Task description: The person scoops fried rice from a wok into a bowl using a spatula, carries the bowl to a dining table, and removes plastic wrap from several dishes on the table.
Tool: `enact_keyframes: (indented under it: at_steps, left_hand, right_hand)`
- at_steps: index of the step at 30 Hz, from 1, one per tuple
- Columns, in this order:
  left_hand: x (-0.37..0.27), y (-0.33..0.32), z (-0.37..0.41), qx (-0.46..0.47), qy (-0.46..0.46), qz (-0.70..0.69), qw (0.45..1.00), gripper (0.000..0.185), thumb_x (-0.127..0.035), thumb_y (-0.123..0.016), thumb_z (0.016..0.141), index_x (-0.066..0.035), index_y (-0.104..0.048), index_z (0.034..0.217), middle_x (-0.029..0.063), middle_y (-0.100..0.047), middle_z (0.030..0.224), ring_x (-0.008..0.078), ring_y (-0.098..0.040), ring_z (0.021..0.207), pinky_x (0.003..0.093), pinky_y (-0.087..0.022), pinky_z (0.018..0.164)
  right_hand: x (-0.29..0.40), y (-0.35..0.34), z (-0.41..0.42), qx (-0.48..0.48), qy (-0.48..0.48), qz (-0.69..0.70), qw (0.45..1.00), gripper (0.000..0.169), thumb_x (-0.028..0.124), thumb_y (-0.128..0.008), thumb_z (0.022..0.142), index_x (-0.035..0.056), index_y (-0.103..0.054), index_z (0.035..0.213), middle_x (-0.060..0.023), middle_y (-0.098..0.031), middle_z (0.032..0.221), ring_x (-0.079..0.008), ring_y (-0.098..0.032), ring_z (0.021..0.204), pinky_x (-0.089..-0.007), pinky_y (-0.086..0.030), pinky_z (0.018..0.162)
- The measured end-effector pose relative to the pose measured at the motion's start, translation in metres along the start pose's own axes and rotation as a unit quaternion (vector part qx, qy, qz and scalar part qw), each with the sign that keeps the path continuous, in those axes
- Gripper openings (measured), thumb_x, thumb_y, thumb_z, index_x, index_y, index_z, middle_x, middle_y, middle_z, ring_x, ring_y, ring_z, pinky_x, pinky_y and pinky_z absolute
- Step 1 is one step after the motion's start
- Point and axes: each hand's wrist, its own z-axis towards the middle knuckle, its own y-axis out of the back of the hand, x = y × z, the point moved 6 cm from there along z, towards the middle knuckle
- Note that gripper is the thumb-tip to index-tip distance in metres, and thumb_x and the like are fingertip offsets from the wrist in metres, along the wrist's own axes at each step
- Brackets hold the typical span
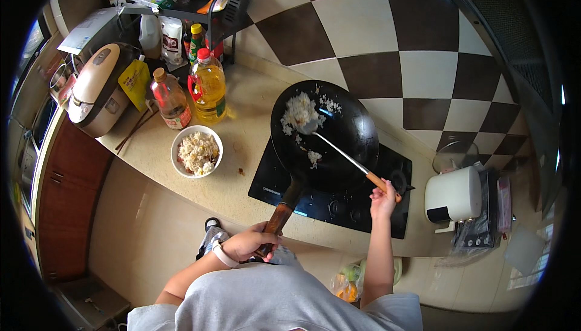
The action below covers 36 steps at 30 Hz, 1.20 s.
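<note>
My left hand [254, 242] grips the worn wooden handle [278, 220] of a black wok [352, 149]. The wok sits tilted over a black glass gas hob [313, 215]. In my right hand [383, 201] is a spatula [341, 153] with a metal shaft and wooden grip. Its head rests against a clump of cooked rice [299, 109] at the wok's far left side. Loose grains and a smaller rice clump [314, 158] cling to the wok's inside. To the left, a white bowl [174, 161] holds a heap of fried rice [198, 151] on the counter.
A cooking oil bottle [209, 90] and a brown sauce bottle [170, 99] stand behind the bowl. Further left are chopsticks [134, 131] and a rice cooker [102, 88]. A dark shelf rack [172, 11] stands at the back. A white air fryer [454, 192] is to the right.
</note>
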Motion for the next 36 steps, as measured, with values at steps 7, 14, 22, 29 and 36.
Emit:
enact_keyframes:
  at_steps: [7,14,22,29,36]
  left_hand:
    - [-0.004,-0.005,-0.003,-0.005,0.0,-0.001,1.0,0.021,-0.008,-0.055,0.077,-0.002,-0.043,0.093,0.0053,-0.05,0.065,0.0132,-0.052,0.049,0.0238,-0.044,0.044]
    - [-0.003,-0.003,-0.004,-0.028,0.001,-0.001,1.0,0.022,-0.006,-0.054,0.077,0.0,-0.044,0.096,0.0049,-0.05,0.065,0.0123,-0.051,0.047,0.023,-0.043,0.042]
    - [0.0,0.0,-0.001,-0.013,0.004,0.006,1.0,0.021,-0.008,-0.055,0.078,-0.001,-0.042,0.093,0.006,-0.051,0.065,0.014,-0.052,0.048,0.0251,-0.045,0.045]
    - [-0.002,-0.003,-0.003,-0.002,0.006,-0.013,1.0,0.022,-0.007,-0.054,0.078,-0.001,-0.041,0.094,0.0061,-0.051,0.065,0.0151,-0.053,0.049,0.0261,-0.046,0.046]
    - [0.001,-0.001,-0.003,0.024,0.018,-0.046,0.998,0.025,-0.007,-0.054,0.08,0.0,-0.044,0.101,0.0056,-0.053,0.07,0.0159,-0.056,0.054,0.0253,-0.048,0.052]
  right_hand:
    - [-0.004,0.002,-0.015,-0.035,0.053,0.016,0.998,0.03,0.031,-0.055,0.081,0.0035,-0.057,0.091,-0.0009,-0.051,0.057,-0.0092,-0.049,0.048,-0.0228,-0.038,0.042]
    - [-0.025,-0.009,-0.038,-0.081,0.068,0.055,0.993,0.029,0.031,-0.053,0.082,0.0038,-0.057,0.091,-0.0014,-0.051,0.055,-0.0089,-0.049,0.046,-0.0224,-0.037,0.04]
    - [-0.037,-0.034,-0.055,-0.087,0.071,0.072,0.991,0.028,0.029,-0.052,0.081,0.0037,-0.057,0.091,-0.0023,-0.052,0.055,-0.0098,-0.046,0.044,-0.0232,-0.038,0.043]
    - [-0.056,-0.027,-0.054,-0.105,0.032,0.166,0.98,0.029,0.029,-0.054,0.077,0.0052,-0.059,0.094,-0.0034,-0.053,0.061,-0.0103,-0.049,0.052,-0.0215,-0.038,0.047]
    - [-0.054,-0.01,-0.066,-0.128,0.045,0.206,0.969,0.029,0.027,-0.052,0.078,0.0051,-0.059,0.095,-0.0021,-0.054,0.064,-0.0097,-0.049,0.051,-0.0206,-0.035,0.046]
